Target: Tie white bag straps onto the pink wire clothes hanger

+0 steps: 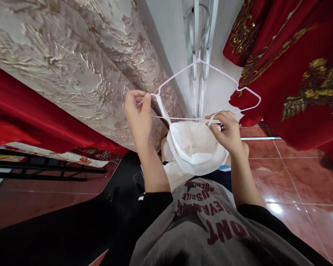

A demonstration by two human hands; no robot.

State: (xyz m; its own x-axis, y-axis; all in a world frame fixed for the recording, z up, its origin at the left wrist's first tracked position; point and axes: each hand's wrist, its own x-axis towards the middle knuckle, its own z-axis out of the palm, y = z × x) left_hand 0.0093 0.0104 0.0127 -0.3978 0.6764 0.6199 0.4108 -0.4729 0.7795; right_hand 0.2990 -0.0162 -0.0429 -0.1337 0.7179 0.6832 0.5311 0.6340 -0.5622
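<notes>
A thin pink hanger [180, 77] hangs by its hook from a white metal rack. My left hand [140, 111] is closed round the hanger's left end, thumb and fingers together. One strap [163, 109] of a white garment [194, 146] loops over the hanger's left shoulder. Near the right part of the bottom bar, my right hand [224, 129] pinches the other white strap [211, 119]. Below the bar the garment's top gapes, and its lower part lies over my lap.
The white rack [194, 88] stands ahead. A beige embossed cloth [100, 62] hangs at the left, with red fabric [39, 111] beside it. Red garments with gold decoration [288, 74] hang at the right. A black surface [72, 218] is at lower left, above red floor tiles [291, 177].
</notes>
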